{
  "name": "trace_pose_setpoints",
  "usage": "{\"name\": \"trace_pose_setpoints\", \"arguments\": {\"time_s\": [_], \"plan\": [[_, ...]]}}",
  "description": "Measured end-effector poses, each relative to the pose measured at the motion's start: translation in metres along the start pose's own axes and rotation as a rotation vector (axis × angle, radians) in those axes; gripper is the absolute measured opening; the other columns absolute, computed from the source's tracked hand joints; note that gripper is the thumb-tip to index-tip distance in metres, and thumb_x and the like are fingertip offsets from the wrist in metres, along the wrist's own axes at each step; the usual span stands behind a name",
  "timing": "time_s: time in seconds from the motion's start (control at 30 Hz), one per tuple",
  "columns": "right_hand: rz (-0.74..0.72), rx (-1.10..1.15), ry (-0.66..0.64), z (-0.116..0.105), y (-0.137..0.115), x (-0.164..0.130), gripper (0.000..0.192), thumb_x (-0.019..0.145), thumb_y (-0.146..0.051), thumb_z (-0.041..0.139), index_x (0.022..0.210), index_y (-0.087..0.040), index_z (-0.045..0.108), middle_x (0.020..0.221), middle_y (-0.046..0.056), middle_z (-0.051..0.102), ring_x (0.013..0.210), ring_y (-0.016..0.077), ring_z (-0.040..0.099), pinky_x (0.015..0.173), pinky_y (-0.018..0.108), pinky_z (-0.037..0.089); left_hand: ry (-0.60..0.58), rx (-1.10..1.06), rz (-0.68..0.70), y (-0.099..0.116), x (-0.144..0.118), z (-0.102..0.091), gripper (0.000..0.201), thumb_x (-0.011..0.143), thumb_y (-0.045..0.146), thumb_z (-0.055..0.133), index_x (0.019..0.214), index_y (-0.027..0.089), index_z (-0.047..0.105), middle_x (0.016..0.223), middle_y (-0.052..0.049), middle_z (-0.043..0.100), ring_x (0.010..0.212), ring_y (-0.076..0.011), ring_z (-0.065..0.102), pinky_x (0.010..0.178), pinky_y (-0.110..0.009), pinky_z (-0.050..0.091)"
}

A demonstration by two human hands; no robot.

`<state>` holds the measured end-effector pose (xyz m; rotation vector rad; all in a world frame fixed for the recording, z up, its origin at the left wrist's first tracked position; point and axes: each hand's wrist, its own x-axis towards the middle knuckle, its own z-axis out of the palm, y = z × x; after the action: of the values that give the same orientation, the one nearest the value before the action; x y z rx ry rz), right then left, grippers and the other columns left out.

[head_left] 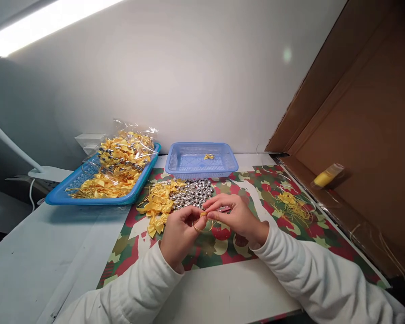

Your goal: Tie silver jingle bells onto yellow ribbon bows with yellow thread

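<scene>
- Left hand & right hand: fingertips pinched together on a small yellow bow w/ a thin gold cord looping just below the fingers.
- Bow looks light, soft, easily crushed; cord thin & prob. slippery – best held at the knot, w/ fingertips only.
- Just beyond the fingers: pile of bows and silver bells, touching.
- Underneath: patterned mat on a white table.
- Further off: blue basket w/ one bow inside; left of it a blue tray of bagged pieces; cardboard at right, wall behind.
</scene>
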<state>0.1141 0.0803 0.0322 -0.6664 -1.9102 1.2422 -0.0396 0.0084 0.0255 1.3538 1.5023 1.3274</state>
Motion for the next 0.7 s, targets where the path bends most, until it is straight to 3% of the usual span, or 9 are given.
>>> {"name": "trace_pose_setpoints", "arguments": {"time_s": [0.2,0.33,0.53,0.7], "plan": [[-0.112,0.071,0.048,-0.001,-0.003,0.002,0.013,0.081,-0.031,0.07,0.075,-0.02,0.069,0.09,0.005,0.073,0.095,0.0178,0.065,0.089,0.038,0.052,-0.013,-0.01,-0.047,0.002,0.002,-0.001,0.016,0.071,0.031,0.064,0.064,0.016,0.065,0.053,0.002,0.058,0.045,-0.009,0.044,0.042,-0.02,0.036],[-0.057,0.269,0.115,-0.01,-0.02,0.012,0.02,0.084,-0.04,0.066,0.081,-0.021,0.06,0.085,0.002,0.073,0.084,0.0163,0.07,0.081,0.036,0.057,-0.019,0.022,-0.075,-0.001,0.002,-0.002,0.017,0.07,0.031,0.064,0.062,0.016,0.064,0.052,0.002,0.057,0.044,-0.0094,0.044,0.043,-0.02,0.036],[-0.209,0.246,0.282,-0.045,-0.053,0.038,0.027,0.081,-0.046,0.067,0.081,-0.024,0.051,0.069,-0.007,0.064,0.06,0.0083,0.063,0.057,0.023,0.055,-0.007,0.148,-0.016,-0.008,0.004,-0.003,0.014,0.069,0.028,0.063,0.063,0.016,0.066,0.051,0.002,0.056,0.047,-0.0108,0.046,0.045,-0.021,0.036],[-0.443,0.173,0.454,-0.086,-0.081,0.059,0.022,0.08,-0.038,0.07,0.079,-0.025,0.052,0.065,-0.009,0.056,0.055,0.0032,0.055,0.052,0.016,0.047,-0.04,0.244,0.012,-0.01,0.005,-0.004,0.014,0.072,0.026,0.059,0.065,0.016,0.066,0.05,0.002,0.056,0.045,-0.0105,0.047,0.046,-0.021,0.037]]}}
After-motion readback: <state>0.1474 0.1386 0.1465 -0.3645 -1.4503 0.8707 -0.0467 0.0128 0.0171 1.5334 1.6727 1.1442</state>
